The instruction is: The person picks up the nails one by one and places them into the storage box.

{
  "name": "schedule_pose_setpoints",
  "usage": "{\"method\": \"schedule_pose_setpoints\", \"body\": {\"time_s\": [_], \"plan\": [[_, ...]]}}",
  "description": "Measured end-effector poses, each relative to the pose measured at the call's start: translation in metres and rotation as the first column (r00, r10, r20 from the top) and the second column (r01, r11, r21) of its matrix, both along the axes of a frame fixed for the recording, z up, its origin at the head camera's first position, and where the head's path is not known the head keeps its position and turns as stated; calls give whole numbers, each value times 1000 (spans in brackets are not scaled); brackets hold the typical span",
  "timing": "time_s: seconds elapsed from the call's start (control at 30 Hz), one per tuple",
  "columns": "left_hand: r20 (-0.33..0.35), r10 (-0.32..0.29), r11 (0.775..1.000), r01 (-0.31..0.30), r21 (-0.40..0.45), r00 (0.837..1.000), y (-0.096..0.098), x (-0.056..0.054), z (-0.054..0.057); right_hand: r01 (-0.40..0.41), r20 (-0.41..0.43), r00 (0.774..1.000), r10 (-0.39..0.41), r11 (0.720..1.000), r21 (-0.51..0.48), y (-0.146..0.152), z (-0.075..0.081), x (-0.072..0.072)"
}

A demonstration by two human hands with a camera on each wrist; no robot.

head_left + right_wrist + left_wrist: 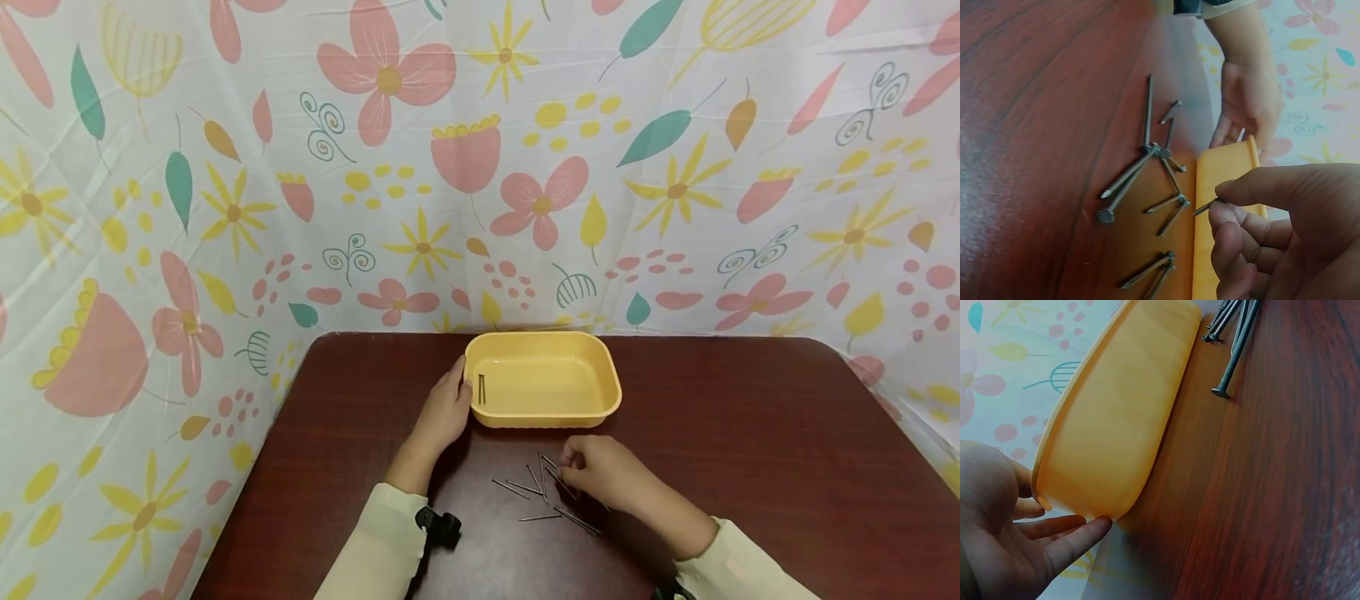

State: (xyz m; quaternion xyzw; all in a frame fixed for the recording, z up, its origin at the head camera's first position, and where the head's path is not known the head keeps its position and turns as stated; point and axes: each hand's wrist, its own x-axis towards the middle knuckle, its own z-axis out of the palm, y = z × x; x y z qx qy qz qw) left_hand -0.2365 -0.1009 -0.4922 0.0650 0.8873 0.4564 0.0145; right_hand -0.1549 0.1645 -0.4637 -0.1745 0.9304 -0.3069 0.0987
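Note:
A yellow plastic tray (543,421) stands toward the back of the table. Two nails (482,389) lie inside it near the left end. My left hand (442,408) holds that end, its thumb at the rim and its fingers along the outer wall, as the left wrist view (1010,544) also shows. In front of the tray my right hand (611,475) hovers at the edge of a loose group of steel nails (542,483). In the right wrist view its thumb and forefinger pinch one nail (1205,207), the pointed end sticking out.
Beneath everything is a dark red-brown wooden table (750,417). A white cloth (525,167) printed with flowers and leaves hangs behind it and along the left. A black strap with a small device (441,528) is on my left wrist.

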Motion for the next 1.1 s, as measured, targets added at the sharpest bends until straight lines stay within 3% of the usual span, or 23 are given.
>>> {"method": "schedule_pose_setpoints", "body": {"time_s": [0.5, 1.1], "plan": [[8, 7, 1000, -7, -11, 1000, -1, 0, 0, -47, -42, 998, 44, 995, -84, 0, 16, -13], [8, -2, 1000, 2, -13, 1000, -2, 1, 2, 58, -69, 995, -71, 984, -167, -16, 33, -39]]}}
